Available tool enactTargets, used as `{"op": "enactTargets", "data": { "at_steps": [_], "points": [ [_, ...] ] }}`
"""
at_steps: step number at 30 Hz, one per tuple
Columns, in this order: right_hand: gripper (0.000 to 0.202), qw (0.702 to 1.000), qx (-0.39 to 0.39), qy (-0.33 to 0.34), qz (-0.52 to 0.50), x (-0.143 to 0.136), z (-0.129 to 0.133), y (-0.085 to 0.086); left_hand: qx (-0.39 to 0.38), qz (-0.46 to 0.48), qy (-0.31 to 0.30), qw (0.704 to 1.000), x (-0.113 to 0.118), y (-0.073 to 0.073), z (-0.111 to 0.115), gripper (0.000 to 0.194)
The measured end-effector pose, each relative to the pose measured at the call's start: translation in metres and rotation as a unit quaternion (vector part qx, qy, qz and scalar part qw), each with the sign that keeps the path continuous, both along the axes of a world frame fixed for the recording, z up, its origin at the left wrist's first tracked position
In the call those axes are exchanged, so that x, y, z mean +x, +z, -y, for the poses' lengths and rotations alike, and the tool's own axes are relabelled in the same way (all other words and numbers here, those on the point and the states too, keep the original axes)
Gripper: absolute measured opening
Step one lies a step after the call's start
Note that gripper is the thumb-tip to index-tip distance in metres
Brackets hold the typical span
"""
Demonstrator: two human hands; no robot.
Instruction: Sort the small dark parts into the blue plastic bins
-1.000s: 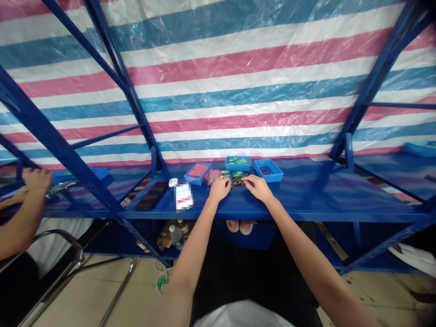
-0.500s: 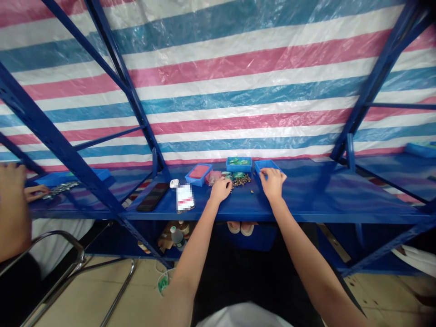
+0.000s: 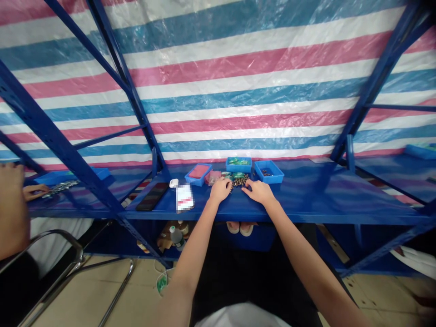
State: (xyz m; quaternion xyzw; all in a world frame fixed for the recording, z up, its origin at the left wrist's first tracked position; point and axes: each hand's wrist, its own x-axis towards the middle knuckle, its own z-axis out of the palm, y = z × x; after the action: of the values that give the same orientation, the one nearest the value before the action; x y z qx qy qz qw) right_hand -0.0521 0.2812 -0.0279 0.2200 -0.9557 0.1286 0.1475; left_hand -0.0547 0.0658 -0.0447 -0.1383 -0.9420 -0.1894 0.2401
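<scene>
A pile of small brass-coloured pieces (image 3: 240,180) lies on the blue table between my hands. My left hand (image 3: 221,189) rests at the pile's left edge with its fingers curled; whatever they hold is too small to make out. At the pile's right side is my right hand (image 3: 258,190), thumb and forefinger apart, the fingertips by the pieces. Behind it a blue tray (image 3: 279,176) holds a few small pieces. Another blue tray (image 3: 239,169) with green packets stands behind the pile. Pink packets (image 3: 214,177) lie behind my left hand.
On the left are a blue tray with pink contents (image 3: 198,172), a white case (image 3: 173,183), a paper card (image 3: 185,198) and a black phone (image 3: 153,196). Blue posts (image 3: 136,104) frame the table. Another person's hand (image 3: 36,192) is at the far left.
My right hand has moved left from the right-hand blue tray to the pile, uncovering the tray. A loose piece on the table in front of that tray is no longer visible. My left hand has barely moved.
</scene>
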Motion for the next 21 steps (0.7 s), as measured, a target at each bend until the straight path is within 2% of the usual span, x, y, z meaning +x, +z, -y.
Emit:
{"op": "enactTargets", "data": {
  "at_steps": [5, 9, 14, 21],
  "points": [
    [0.021, 1.000, -0.005, 0.014, 0.002, -0.002, -0.002, 0.000, -0.007, -0.001, -0.003, 1.000, 0.001, 0.001, 0.000, 0.025],
    [0.014, 0.994, -0.091, 0.064, 0.022, -0.007, -0.007, -0.003, -0.008, 0.004, -0.001, 1.000, 0.002, 0.003, -0.001, 0.025],
    [0.012, 0.964, -0.224, 0.138, 0.048, -0.015, -0.011, -0.010, -0.011, 0.005, -0.001, 1.000, 0.001, 0.003, -0.001, 0.026],
    [0.009, 0.952, -0.263, 0.159, 0.017, -0.020, -0.010, -0.016, -0.011, 0.009, 0.002, 1.000, 0.002, 0.004, -0.002, 0.026]
  ]
}}
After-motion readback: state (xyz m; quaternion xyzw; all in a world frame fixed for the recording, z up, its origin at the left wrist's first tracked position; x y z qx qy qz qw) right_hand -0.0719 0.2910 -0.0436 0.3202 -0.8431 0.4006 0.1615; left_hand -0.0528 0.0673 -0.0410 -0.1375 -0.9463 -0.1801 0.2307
